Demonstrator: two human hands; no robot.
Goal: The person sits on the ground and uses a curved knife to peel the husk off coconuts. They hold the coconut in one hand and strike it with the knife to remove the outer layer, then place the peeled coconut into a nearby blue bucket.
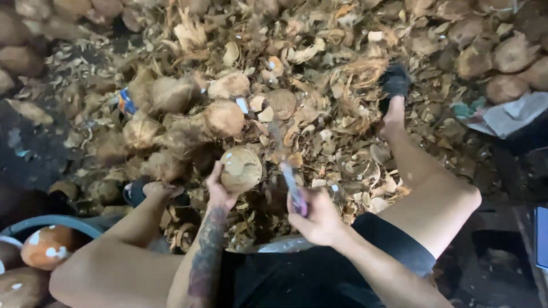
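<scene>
My left hand [218, 188] holds a round brown coconut [241, 167] from below and beside, with pale chipped patches on its shell. My right hand [317, 219] grips the handle of a knife [290, 179] whose blade is blurred and points up toward the coconut's right side. I am seated with my legs spread, my left foot [149, 191] and right foot [394, 85] resting among the husk scraps.
A heap of several husked coconuts [188, 108] lies just beyond the held one. Husk and shell scraps [337, 74] cover the ground. A tub [54, 221] with trimmed coconuts stands at the lower left. More coconuts [502, 57] and a pale sack [514, 114] lie at the upper right.
</scene>
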